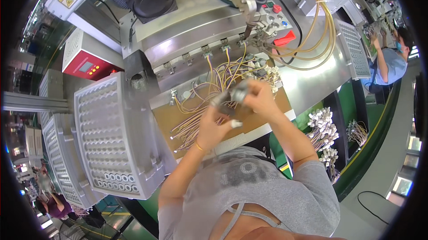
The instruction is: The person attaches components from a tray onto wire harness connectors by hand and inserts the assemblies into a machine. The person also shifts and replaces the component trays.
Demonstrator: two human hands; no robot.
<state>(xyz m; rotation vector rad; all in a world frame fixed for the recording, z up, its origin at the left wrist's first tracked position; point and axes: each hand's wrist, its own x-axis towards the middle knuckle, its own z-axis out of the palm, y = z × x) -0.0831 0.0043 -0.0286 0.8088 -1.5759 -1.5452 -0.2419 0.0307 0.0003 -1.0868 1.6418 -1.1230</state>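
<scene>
My right hand (261,100) pinches a small round silver metal part (239,93) between thumb and fingers, above the brown work mat. Close beside it, my left hand (212,127) curls around a dark grey part (223,105), smeared by motion. A white cover (236,124) sits on a left fingertip. Whether the two parts touch, I cannot tell. Under and beyond my hands lies a bundle of yellow and purple wires (189,126) with small white connectors. Some wires run up to small metal clamps (207,54) along a steel fixture, below a dark soldering head (248,30).
Grey trays (107,137) with rows of round holes stand at the left, beside a red and white control box (92,57). Yellow tubes (327,30) loop down at the right, near a button panel (277,12). White connector bundles (323,128) hang lower right. A co-worker (390,64) sits far right.
</scene>
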